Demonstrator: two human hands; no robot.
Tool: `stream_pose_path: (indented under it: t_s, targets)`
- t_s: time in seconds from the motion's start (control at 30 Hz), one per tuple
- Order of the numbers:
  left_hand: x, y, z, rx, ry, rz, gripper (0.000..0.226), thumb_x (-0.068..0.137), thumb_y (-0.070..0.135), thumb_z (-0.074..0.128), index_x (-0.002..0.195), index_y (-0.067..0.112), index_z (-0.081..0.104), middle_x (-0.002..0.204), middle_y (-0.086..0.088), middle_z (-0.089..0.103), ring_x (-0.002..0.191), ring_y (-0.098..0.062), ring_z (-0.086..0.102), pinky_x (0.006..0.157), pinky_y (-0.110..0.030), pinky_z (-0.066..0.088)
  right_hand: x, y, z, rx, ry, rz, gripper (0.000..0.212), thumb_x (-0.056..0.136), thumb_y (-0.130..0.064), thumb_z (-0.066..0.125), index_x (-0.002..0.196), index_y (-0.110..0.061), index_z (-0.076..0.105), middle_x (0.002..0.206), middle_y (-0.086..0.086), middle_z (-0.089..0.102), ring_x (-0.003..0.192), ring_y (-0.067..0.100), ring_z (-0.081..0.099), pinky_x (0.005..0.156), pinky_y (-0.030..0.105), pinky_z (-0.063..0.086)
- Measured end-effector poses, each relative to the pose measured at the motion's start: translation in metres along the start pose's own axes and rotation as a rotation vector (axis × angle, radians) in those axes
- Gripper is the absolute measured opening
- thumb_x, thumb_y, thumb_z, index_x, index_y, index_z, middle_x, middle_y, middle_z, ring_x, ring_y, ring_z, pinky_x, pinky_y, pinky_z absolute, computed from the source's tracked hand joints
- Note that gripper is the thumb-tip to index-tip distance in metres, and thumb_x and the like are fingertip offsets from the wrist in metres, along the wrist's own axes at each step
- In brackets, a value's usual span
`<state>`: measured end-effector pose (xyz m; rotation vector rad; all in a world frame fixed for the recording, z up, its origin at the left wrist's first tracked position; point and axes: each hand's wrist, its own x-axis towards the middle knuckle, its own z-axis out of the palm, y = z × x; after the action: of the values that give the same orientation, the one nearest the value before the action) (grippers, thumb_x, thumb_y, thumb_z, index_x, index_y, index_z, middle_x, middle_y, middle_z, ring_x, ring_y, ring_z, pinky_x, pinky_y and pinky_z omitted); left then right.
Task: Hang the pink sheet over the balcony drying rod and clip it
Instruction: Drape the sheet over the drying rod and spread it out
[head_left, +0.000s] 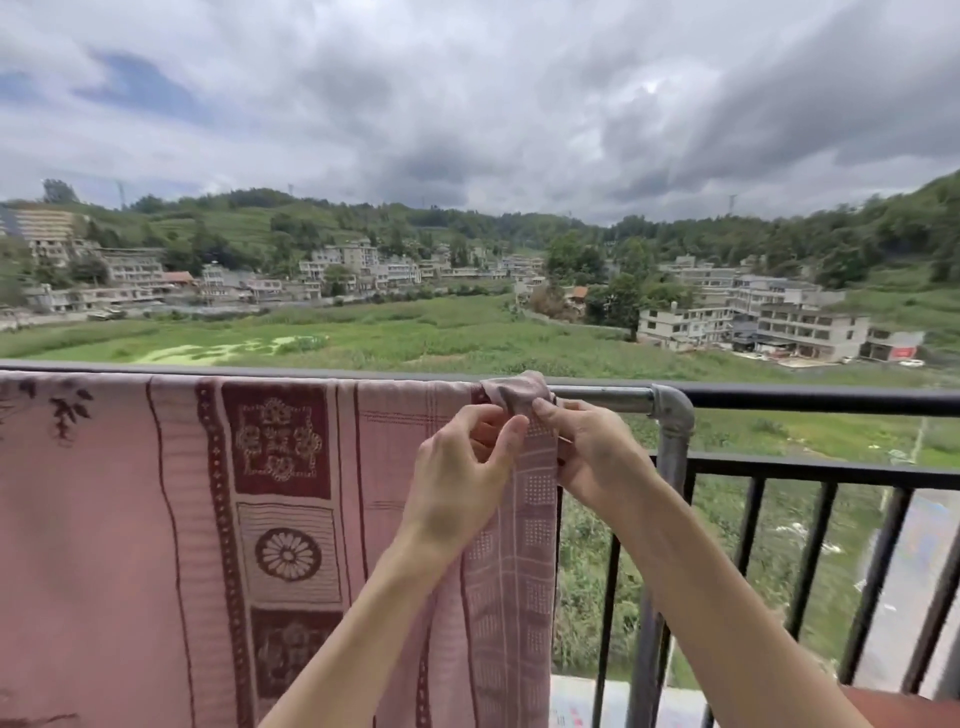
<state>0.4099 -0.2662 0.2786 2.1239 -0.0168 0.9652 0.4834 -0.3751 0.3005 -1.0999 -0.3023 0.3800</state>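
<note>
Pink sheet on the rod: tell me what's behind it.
The pink sheet covers most of the drying rod; only its bare right end and elbow joint show. Black railing bars show right of the sheet; any behind it are hidden. No clip visible.

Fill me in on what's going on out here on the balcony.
A person is hanging a pink sheet over the drying rod. Most of it already drapes down on the left. Both hands work at its bunched right corner on the rod: the left hand and right hand pinch the fabric there. No clip is clearly visible.
</note>
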Motion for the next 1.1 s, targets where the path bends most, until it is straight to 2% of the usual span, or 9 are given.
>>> stream_pose_path:
  t_s: [0.1, 0.27, 0.4, 0.47, 0.57, 0.7, 0.87, 0.97, 1.1]
  targets:
    - [-0.001, 0.012, 0.028, -0.085, 0.085, -0.112, 0.035, 0.080, 0.039, 0.065, 0.108, 0.018, 0.060, 0.081, 0.021, 0.059, 0.077, 0.010, 0.057, 0.066, -0.003, 0.044, -0.003, -0.013, -0.019, -0.126, -0.016, -0.078, 0.006, 0.085, -0.010, 0.063, 0.080, -0.009, 0.059, 0.062, 0.002, 0.065, 0.056, 0.014, 0.061, 0.058, 0.029, 0.048]
    - [-0.012, 0.038, 0.070, 0.034, 0.266, -0.100, 0.042, 0.079, 0.042, 0.065, 0.113, 0.027, 0.047, 0.109, 0.010, 0.046, 0.099, -0.003, 0.047, 0.089, -0.023, 0.043, -0.006, -0.046, -0.063, -0.241, -0.124, -0.102, 0.012, 0.082, -0.016, 0.067, 0.085, -0.004, 0.065, 0.074, 0.006, 0.068, 0.065, 0.016, 0.063, 0.060, 0.026, 0.053]
    - [-0.016, 0.058, 0.091, 0.438, 0.269, -0.070, 0.072, 0.070, 0.067, 0.054, 0.127, 0.023, 0.046, 0.119, 0.006, 0.036, 0.108, -0.006, 0.028, 0.100, -0.033, 0.028, -0.001, -0.064, -0.071, -0.416, -0.173, -0.216, 0.011, 0.084, -0.015, 0.066, 0.084, -0.005, 0.068, 0.083, 0.011, 0.071, 0.077, 0.021, 0.067, 0.072, 0.026, 0.056]
    - [-0.012, 0.067, 0.097, 0.491, 0.306, -0.058, 0.067, 0.073, 0.063, 0.056, 0.124, 0.020, 0.046, 0.114, 0.006, 0.044, 0.108, -0.012, 0.039, 0.094, -0.031, 0.028, 0.003, -0.070, -0.071, -0.518, -0.192, -0.283, 0.014, 0.084, -0.017, 0.066, 0.085, -0.004, 0.071, 0.087, 0.011, 0.073, 0.084, 0.022, 0.069, 0.081, 0.030, 0.056]
    - [-0.004, 0.076, 0.102, 0.366, 0.420, -0.042, 0.032, 0.082, 0.042, 0.060, 0.099, 0.018, 0.049, 0.083, 0.015, 0.045, 0.083, -0.014, 0.054, 0.078, -0.034, 0.047, 0.005, -0.078, -0.072, -0.714, -0.249, -0.446, 0.016, 0.086, -0.019, 0.064, 0.085, -0.006, 0.074, 0.085, 0.006, 0.074, 0.081, 0.015, 0.068, 0.076, 0.023, 0.056]
    - [0.001, 0.073, 0.093, 0.189, 0.382, -0.017, 0.013, 0.085, 0.037, 0.057, 0.088, 0.024, 0.058, 0.069, 0.015, 0.058, 0.058, -0.006, 0.060, 0.051, -0.014, 0.047, 0.017, -0.089, -0.083, -0.930, -0.302, -0.631, 0.012, 0.087, -0.018, 0.063, 0.095, -0.015, 0.071, 0.094, -0.006, 0.069, 0.089, 0.007, 0.063, 0.072, 0.011, 0.048]
    - [0.013, 0.083, 0.075, 0.235, 0.405, 0.060, 0.013, 0.085, 0.024, 0.062, 0.096, 0.020, 0.068, 0.083, 0.011, 0.067, 0.073, 0.002, 0.061, 0.060, -0.008, 0.047, 0.032, -0.084, -0.083, -1.137, -0.547, -0.656, 0.031, 0.082, -0.019, 0.069, 0.113, -0.022, 0.063, 0.108, -0.010, 0.062, 0.100, 0.005, 0.056, 0.084, 0.019, 0.045]
    - [0.020, 0.098, 0.079, 0.309, 0.411, 0.093, 0.009, 0.083, 0.019, 0.065, 0.091, 0.020, 0.070, 0.085, 0.012, 0.067, 0.074, 0.002, 0.061, 0.065, -0.011, 0.049, 0.039, -0.081, -0.075, -1.163, -0.439, -0.826, 0.014, 0.083, -0.019, 0.067, 0.095, -0.013, 0.067, 0.087, -0.006, 0.061, 0.084, 0.012, 0.057, 0.076, 0.027, 0.047]
    - [0.024, 0.114, 0.086, 0.409, 0.442, 0.093, 0.006, 0.084, 0.021, 0.065, 0.087, 0.022, 0.070, 0.070, 0.016, 0.063, 0.051, 0.009, 0.052, 0.044, -0.002, 0.033, 0.051, -0.084, -0.080, -1.164, -0.245, -0.925, 0.009, 0.084, -0.017, 0.061, 0.090, -0.015, 0.055, 0.086, 0.000, 0.062, 0.080, 0.020, 0.059, 0.072, 0.035, 0.051]
